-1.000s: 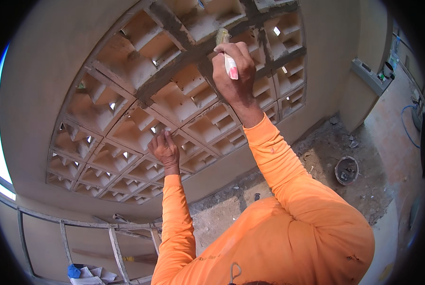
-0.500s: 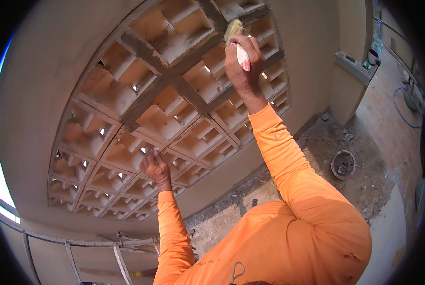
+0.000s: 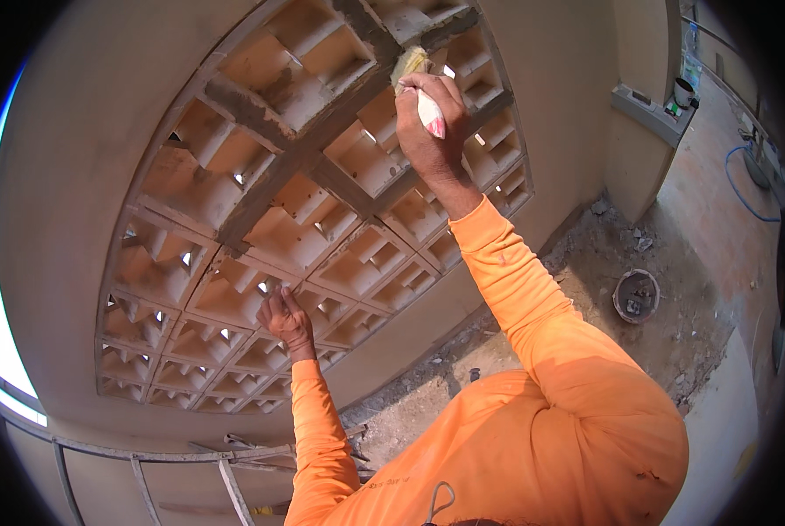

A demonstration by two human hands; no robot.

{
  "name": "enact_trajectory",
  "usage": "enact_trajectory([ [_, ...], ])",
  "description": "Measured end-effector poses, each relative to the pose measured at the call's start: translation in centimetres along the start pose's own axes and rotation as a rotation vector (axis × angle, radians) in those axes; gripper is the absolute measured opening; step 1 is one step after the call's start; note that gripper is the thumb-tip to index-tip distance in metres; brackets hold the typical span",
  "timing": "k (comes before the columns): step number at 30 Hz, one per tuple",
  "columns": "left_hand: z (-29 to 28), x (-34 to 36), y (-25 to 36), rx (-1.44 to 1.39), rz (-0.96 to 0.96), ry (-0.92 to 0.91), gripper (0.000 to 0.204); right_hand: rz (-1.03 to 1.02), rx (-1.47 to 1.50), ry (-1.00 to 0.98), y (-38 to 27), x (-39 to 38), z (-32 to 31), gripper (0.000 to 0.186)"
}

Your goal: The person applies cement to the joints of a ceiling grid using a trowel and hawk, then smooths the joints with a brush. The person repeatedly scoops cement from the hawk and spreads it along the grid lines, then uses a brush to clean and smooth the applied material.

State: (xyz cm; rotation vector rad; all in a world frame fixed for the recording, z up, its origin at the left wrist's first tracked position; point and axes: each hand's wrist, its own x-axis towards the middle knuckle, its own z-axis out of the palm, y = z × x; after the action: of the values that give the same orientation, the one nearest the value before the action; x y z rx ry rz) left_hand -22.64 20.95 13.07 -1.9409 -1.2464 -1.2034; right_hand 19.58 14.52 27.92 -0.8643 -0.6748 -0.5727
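Observation:
My right hand (image 3: 433,127) is closed round the pale handle of a paintbrush (image 3: 412,63). Its yellowish bristles touch the grey-coated strip near the top of a wall of vent blocks (image 3: 305,159). The coating is darker along the upper strips; lower down the ribs look bare and pale. My left hand (image 3: 286,320) is lower on the same wall, fingers bent round the edge of a block (image 3: 234,289). Part of those fingers is hidden behind the hand. Both arms wear orange sleeves.
Metal railing or scaffold bars (image 3: 182,456) curve across the lower left. A bucket (image 3: 636,296) stands on rubble-strewn ground to the right. A cup (image 3: 683,91) sits on a ledge (image 3: 651,114) at upper right. Beyond it a blue hose (image 3: 741,197) lies on paving.
My right hand and brush have shifted slightly left and down in the picture, along with a small turn of the view. My left hand stays at the block edge.

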Motion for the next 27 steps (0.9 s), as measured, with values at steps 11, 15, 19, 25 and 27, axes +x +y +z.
enact_trajectory([
  [11,-0.3,0.1,0.2,0.014,-0.031,-0.005,0.014,0.438,0.329,-0.003,-0.9,-0.9,1.5,0.012],
  [15,0.1,-0.4,-0.3,0.021,-0.033,0.004,0.014,0.004,-0.001,-0.138,-2.7,-2.4,1.4,0.016],
  [19,0.2,-0.3,-0.5,0.026,-0.023,0.02,0.014,0.009,0.484,-0.606,-8.1,-7.6,2.2,0.016],
  [25,-0.2,-0.5,-0.1,0.009,-0.037,0.025,0.014,0.068,0.004,-0.095,-3.4,-2.7,0.8,0.014],
  [27,0.1,-0.3,0.1,0.008,-0.046,0.043,0.014,-0.01,-0.047,-0.148,-4.0,-3.3,1.2,0.016],
])
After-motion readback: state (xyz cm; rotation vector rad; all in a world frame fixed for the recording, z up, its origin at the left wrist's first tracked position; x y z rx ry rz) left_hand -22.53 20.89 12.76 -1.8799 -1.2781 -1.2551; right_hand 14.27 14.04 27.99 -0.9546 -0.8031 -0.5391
